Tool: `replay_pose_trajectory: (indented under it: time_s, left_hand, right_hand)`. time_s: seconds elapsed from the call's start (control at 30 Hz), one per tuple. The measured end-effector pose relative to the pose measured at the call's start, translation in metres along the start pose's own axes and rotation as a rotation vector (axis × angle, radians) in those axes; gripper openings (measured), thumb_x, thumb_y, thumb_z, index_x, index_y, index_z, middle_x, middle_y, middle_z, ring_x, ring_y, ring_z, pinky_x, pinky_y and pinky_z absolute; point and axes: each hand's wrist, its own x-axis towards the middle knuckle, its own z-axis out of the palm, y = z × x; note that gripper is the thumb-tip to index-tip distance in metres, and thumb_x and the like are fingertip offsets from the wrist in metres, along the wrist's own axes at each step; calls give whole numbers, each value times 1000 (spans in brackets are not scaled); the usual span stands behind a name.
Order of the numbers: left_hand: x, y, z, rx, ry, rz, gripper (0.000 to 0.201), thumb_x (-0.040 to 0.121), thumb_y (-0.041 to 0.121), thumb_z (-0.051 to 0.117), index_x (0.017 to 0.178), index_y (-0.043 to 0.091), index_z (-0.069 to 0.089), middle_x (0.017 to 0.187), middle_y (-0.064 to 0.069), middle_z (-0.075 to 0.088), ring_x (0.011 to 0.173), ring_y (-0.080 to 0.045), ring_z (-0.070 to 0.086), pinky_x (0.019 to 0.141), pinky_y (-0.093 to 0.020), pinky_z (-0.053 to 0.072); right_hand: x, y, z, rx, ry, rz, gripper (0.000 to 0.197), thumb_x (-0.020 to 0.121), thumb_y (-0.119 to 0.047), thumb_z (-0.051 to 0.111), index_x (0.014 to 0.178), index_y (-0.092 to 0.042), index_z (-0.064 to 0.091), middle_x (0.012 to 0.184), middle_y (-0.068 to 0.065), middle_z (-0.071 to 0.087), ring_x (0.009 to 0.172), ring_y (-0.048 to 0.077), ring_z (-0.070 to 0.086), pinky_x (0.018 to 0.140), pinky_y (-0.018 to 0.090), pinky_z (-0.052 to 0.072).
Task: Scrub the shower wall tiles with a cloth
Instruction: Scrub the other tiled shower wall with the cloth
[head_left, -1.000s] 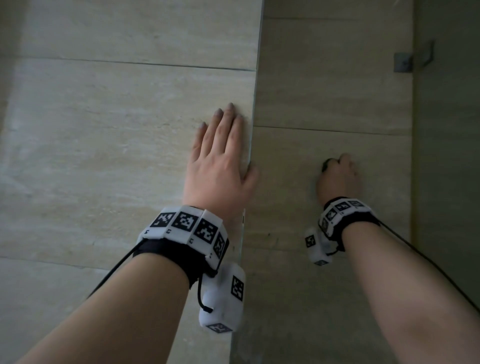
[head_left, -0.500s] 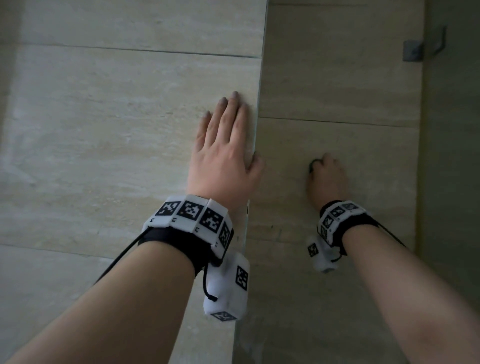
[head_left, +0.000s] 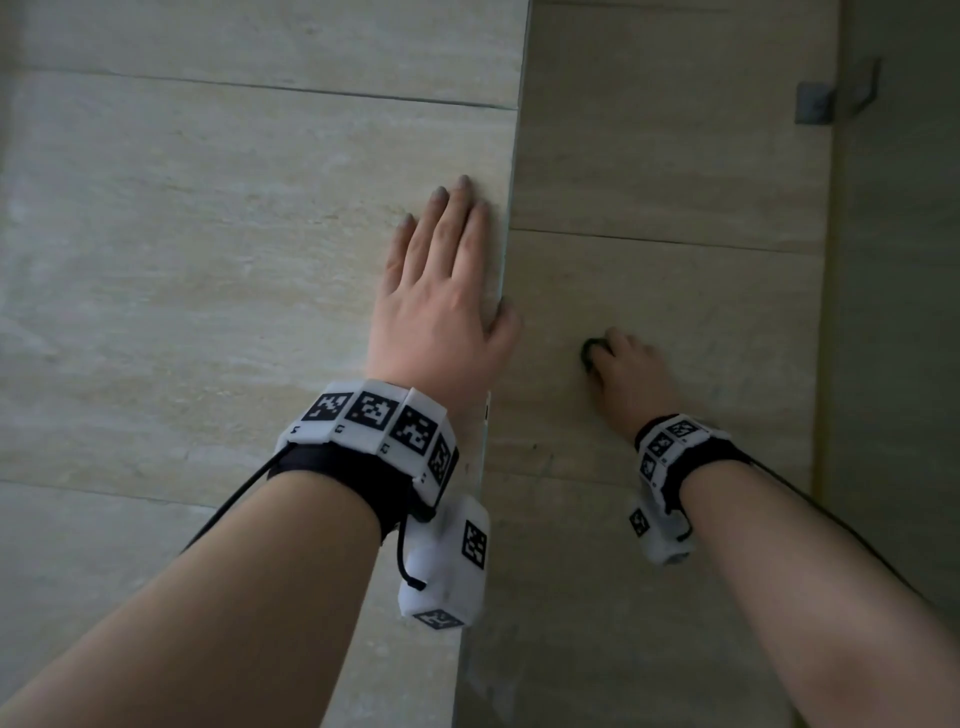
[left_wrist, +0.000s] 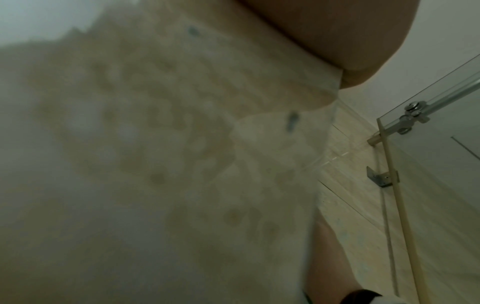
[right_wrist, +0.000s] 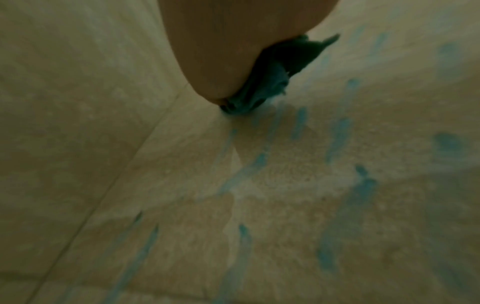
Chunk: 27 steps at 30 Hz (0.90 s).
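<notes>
Head view: left hand (head_left: 447, 312) flat, fingers straight, pressed on glass panel (head_left: 260, 260) near its edge. Right hand (head_left: 631, 374) clenched round dark cloth (head_left: 589, 353), pushed against beige wall tile (head_left: 675, 291). Metal bracket (head_left: 813, 104) upper right.
Left wrist view: blurred; palm heel (left_wrist: 337, 41) against glass, bracket (left_wrist: 381, 178) beyond.
Right wrist view: teal cloth (right_wrist: 272, 82) bunched under palm, touching tile; blue streaks (right_wrist: 337, 139) below.

A dark teal cloth (right_wrist: 270, 82), bunched up, lies pressed against the beige, blue-streaked wall tiles (right_wrist: 285, 185)
</notes>
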Motion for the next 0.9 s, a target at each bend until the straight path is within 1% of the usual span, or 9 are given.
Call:
replay_pose_trajectory:
  time_s: [0.13,0.17,0.3,0.33,0.47,0.6,0.67,0.77,0.9]
  left_hand:
    - [0,0,0,3,-15,2,75,86,42,37,150,6,25,159,-9,19,148,-22,12,121,-36,2]
    - [0,-1,-1,2,-16,2,75,86,42,38,150,6,25,159,-9,18,148,-22,12,121,-36,2]
    - [0,0,-1,-6,-16,1,73,88,37,44,150,6,24,159,-10,18,148,-23,12,121,-36,2]
    - [0,0,-1,-7,-15,0,73,88,37,46,150,6,24,159,-10,18,148,-23,12,121,-36,2]
    - [0,0,-2,0,-17,-7,74,87,35,48,150,5,24,159,-10,18,148,-24,12,120,-35,1]
    - [0,0,-3,3,-32,-8,74,87,35,47,151,6,23,159,-9,17,148,-23,11,120,-34,0]
    - [0,1,-3,6,-40,-11,74,88,36,46,151,6,22,160,-9,15,148,-22,9,120,-34,-1]
    - [0,1,-4,13,-46,-16,74,88,38,44,151,7,21,160,-8,14,148,-21,8,120,-33,-3]
    - [0,1,-4,15,-49,-14,74,88,38,45,151,7,21,160,-8,14,148,-21,7,120,-33,-2]
  right_hand:
    - [3,6,4,45,76,518,21,93,-6,47,104,6,60,117,25,48,101,41,50,81,49,42]
    - [3,-1,4,76,69,496,19,92,-4,49,101,7,61,114,26,50,98,41,52,79,48,43]
    - [-15,-6,11,-16,53,-26,16,69,5,75,80,6,64,85,23,58,65,36,57,55,38,46]
    - [-17,3,9,-17,49,-7,16,69,5,75,81,5,64,85,23,58,65,36,57,56,38,46]
    - [-25,7,4,31,32,471,12,83,3,57,93,8,62,105,27,54,86,41,55,69,45,42]
    - [-44,-4,12,-36,2,6,21,64,9,75,81,5,63,87,23,59,66,37,58,55,39,47]
    - [-45,4,6,9,-21,96,16,76,5,69,91,5,63,98,25,57,78,39,58,64,43,47]
    - [-39,1,6,33,-14,507,18,92,-5,51,107,2,58,118,23,49,99,38,50,74,43,39]
    - [-28,-14,8,59,-37,138,12,86,2,58,97,4,62,105,25,54,87,40,55,69,44,42]
